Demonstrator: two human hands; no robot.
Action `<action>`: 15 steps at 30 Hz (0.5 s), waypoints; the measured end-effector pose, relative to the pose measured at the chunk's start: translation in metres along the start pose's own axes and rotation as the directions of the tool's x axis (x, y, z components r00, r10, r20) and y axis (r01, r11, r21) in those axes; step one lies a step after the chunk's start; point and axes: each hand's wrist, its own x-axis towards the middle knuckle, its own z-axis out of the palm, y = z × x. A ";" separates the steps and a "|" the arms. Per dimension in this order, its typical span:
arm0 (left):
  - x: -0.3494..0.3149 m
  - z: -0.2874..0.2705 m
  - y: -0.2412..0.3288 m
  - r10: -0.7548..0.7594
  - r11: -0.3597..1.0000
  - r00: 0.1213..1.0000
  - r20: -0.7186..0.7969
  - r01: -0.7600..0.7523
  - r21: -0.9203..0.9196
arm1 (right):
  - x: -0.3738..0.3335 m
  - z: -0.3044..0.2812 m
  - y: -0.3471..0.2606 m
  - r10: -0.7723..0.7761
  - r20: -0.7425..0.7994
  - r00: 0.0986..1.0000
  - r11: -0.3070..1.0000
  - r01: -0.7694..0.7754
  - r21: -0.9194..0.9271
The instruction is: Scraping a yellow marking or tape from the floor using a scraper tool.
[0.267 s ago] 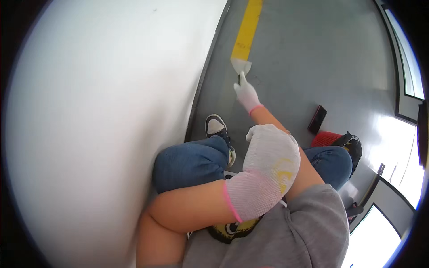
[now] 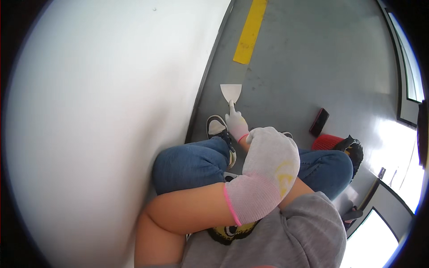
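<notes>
My right hand (image 2: 237,124), in a white knit glove with a pink cuff, grips a putty knife (image 2: 231,92) with a broad pale blade. One finger lies along the base of the blade. The tool is over the grey floor, apart from the cut end of a yellow floor tape strip (image 2: 249,35) farther off. My left hand (image 2: 271,163), gloved in white with yellow smears, is close in front of my body, above my right forearm. Its fingers curl under, and whatever they may hold is hidden.
A white wall (image 2: 120,89) with a dark base edge (image 2: 203,80) runs along the left. Near my bent right knee are a dark phone (image 2: 319,122), a red ribbed object (image 2: 326,142) and a black plastic bag (image 2: 354,149). My shoe (image 2: 217,127) stands beside the putty knife.
My right hand has pulled the putty knife back toward me, away from the end of the yellow tape. The left hand has hardly moved.
</notes>
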 end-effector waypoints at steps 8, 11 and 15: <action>0.014 -0.049 -0.102 0.694 0.646 0.701 -0.165 -0.707 -0.286 | 0.097 -0.031 -0.027 0.007 -0.130 0.991 0.993 0.008 0.118; 0.012 -0.036 -0.102 0.684 0.623 0.671 -0.286 -0.741 -0.249 | 0.116 -0.031 -0.038 -0.011 -0.153 0.988 0.997 0.022 0.070; 0.014 -0.041 -0.102 0.704 0.675 0.679 -0.208 -0.731 -0.102 | 0.125 -0.057 -0.056 0.016 0.073 0.997 0.997 -0.022 0.075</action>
